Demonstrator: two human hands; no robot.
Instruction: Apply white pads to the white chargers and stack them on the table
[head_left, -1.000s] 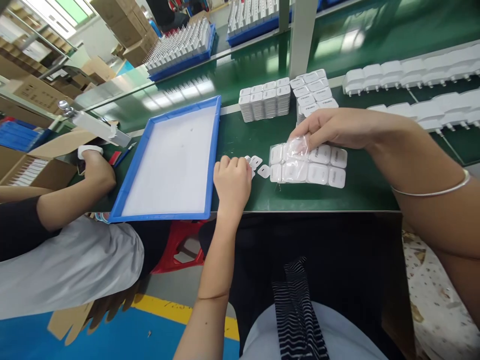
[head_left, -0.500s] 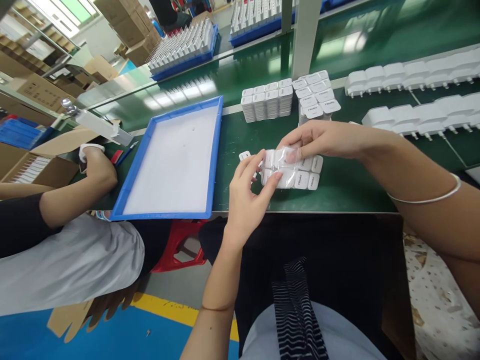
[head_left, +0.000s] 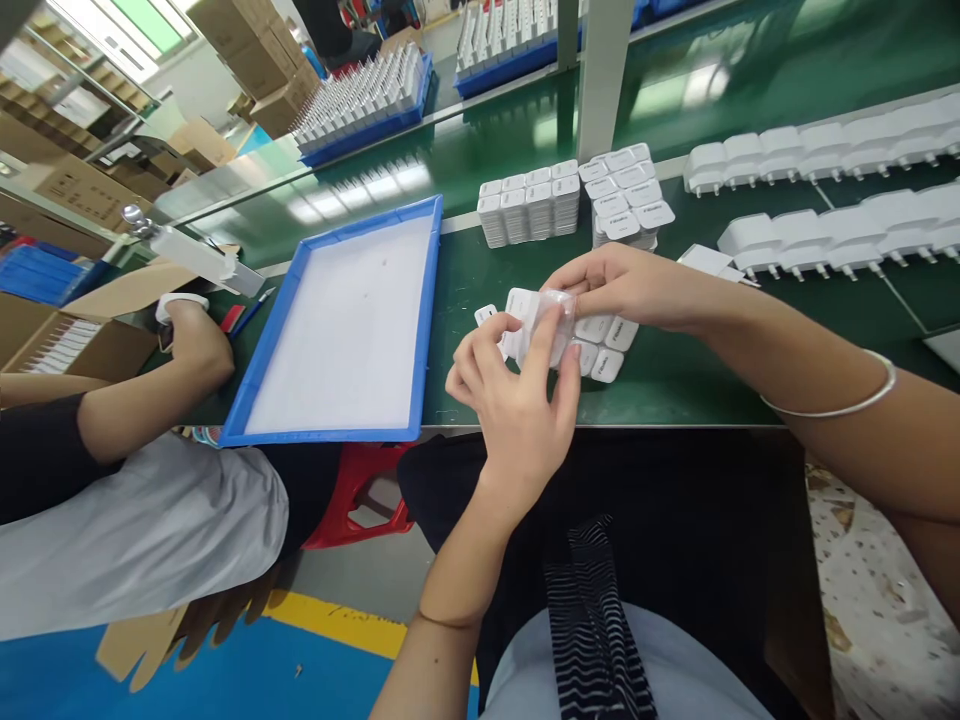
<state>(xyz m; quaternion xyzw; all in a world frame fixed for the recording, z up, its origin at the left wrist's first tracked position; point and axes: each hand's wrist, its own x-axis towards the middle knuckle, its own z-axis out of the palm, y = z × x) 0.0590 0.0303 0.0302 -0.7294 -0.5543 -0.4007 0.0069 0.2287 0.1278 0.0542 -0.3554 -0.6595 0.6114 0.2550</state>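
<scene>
My left hand [head_left: 517, 400] and my right hand [head_left: 622, 285] both grip a clear plastic bag [head_left: 551, 320] that wraps white charger plugs, held just above the green table [head_left: 675, 385] near its front edge. A few more white plugs of the same batch [head_left: 606, 345] lie under my right fingers. One loose white plug [head_left: 486, 315] sits on the table just left of my left thumb.
A blue tray with a white liner [head_left: 345, 320] lies to the left. Stacks of white plugs [head_left: 577, 195] stand behind my hands; rows of white adapters [head_left: 825, 190] fill the right. Another person's arm [head_left: 150, 385] rests at the left by cardboard boxes [head_left: 67, 340].
My left hand left the loose plugs and came up to grip the bag. Both hands drew the bag of plugs leftward and bunched it, so fewer plugs lie flat on the table.
</scene>
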